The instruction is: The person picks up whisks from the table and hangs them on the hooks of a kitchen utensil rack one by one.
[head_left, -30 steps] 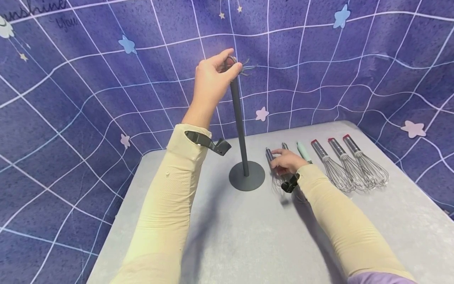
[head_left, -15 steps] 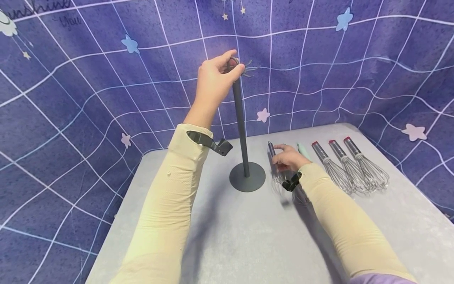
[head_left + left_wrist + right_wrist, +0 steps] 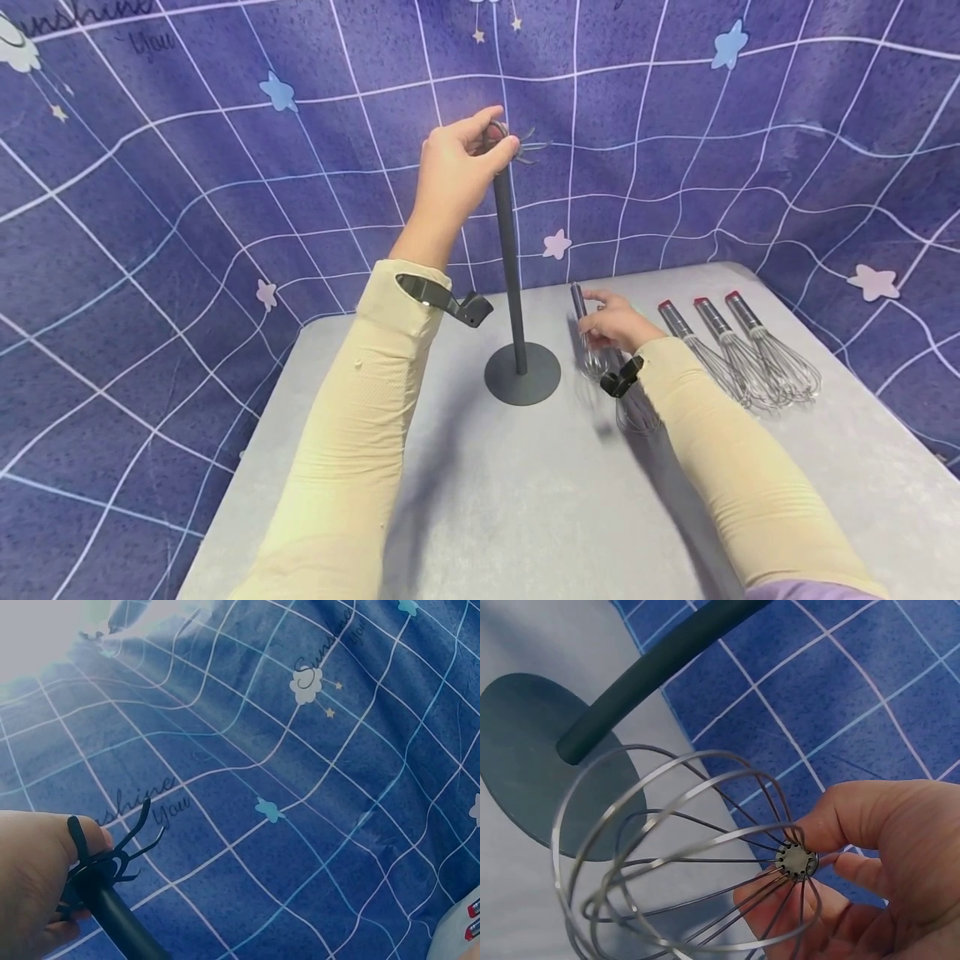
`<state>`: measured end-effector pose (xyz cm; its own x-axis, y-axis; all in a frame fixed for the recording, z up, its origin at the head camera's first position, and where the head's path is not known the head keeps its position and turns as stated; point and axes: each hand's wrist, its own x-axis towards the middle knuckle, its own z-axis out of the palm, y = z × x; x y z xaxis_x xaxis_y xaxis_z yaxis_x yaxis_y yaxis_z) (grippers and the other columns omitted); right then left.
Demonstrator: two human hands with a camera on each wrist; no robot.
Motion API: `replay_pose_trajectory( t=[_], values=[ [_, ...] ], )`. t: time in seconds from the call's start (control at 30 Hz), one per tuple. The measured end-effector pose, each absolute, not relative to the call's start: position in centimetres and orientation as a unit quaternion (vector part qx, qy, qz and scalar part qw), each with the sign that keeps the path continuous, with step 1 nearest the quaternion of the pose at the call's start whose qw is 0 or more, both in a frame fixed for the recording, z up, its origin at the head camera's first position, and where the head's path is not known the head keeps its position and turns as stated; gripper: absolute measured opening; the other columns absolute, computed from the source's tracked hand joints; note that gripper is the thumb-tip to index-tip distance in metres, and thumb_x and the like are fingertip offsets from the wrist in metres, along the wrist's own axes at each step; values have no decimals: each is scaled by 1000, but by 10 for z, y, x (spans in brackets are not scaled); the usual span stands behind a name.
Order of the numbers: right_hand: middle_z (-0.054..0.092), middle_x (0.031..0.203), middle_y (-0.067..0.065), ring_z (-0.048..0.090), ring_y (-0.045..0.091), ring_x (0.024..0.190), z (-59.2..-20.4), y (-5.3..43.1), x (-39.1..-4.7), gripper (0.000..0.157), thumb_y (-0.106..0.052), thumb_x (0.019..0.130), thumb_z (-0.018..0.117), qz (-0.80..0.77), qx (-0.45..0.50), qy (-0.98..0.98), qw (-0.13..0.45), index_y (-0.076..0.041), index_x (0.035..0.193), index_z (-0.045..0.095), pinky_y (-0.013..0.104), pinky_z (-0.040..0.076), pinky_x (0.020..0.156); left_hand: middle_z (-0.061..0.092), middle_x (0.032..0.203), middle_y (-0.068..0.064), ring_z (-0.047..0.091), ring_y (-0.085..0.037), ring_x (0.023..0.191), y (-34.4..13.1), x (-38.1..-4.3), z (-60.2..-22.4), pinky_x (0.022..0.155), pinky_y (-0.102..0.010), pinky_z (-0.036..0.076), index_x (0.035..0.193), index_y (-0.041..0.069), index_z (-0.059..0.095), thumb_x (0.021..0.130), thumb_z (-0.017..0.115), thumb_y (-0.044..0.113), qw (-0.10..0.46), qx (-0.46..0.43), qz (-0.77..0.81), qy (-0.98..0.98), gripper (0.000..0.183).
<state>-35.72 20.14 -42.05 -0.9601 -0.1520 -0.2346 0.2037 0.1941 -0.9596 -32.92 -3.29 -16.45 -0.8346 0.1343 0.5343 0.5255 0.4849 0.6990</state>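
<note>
My left hand (image 3: 456, 171) grips the hooked top of a tall dark grey stand (image 3: 510, 267), whose round base (image 3: 501, 383) sits on the table. Curved hooks (image 3: 136, 829) spread out beside the fingers in the left wrist view. To the right of the pole, my right hand (image 3: 619, 323) pinches a whisk (image 3: 577, 300) by its metal handle. Its wire loops hang below the hand, close over the table, and point toward the camera in the right wrist view. Under the right wrist lies another whisk (image 3: 637, 414), its upper part hidden by the hand.
Three larger wire whisks with red-tipped handles (image 3: 678, 321) lie side by side on the right of the grey table (image 3: 480, 517). Behind the table hangs a blue cloth (image 3: 337, 150) with a white grid and stars.
My right hand has taken hold of the whisk and raised it slightly toward the back. The hand now covers the mint green handle that showed earlier. My left hand stays on the stand.
</note>
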Motion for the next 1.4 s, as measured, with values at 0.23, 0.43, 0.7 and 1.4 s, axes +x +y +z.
replay_pose_trajectory(
  t=[0.23, 0.43, 0.7, 1.4],
  values=[
    [49, 88, 8, 50, 11, 61, -410, 205, -356, 90, 12, 83, 61, -630, 10, 766, 129, -10, 161, 20, 32, 57, 66, 73, 114, 1, 67, -6, 111, -33, -330, -163, 97, -17, 46, 137, 18, 65, 94, 74, 25, 203, -200, -467, -837, 44],
    [49, 89, 9, 50, 10, 61, -401, 206, -354, 91, 10, 84, 61, -625, 3, 772, 114, -11, 162, 19, 37, 60, 72, 73, 113, 0, 67, -6, 110, -34, -331, -165, 96, -17, 47, 136, 16, 66, 94, 74, 22, 208, -204, -473, -832, 44],
    [50, 90, 12, 51, 9, 56, -394, 205, -353, 87, 11, 83, 62, -621, -3, 780, 73, -12, 159, 27, 27, 56, 56, 73, 114, 0, 67, -6, 110, -34, -332, -166, 95, -17, 48, 136, 16, 66, 93, 74, 22, 202, -206, -476, -831, 44],
    [57, 86, 11, 59, 17, 64, -372, 201, -344, 86, 16, 83, 59, -651, -35, 758, -10, -9, 159, 27, 30, 58, 58, 73, 115, 1, 67, -6, 110, -36, -332, -164, 96, -18, 48, 135, 16, 66, 94, 74, 22, 201, -210, -474, -831, 43]
  ],
)
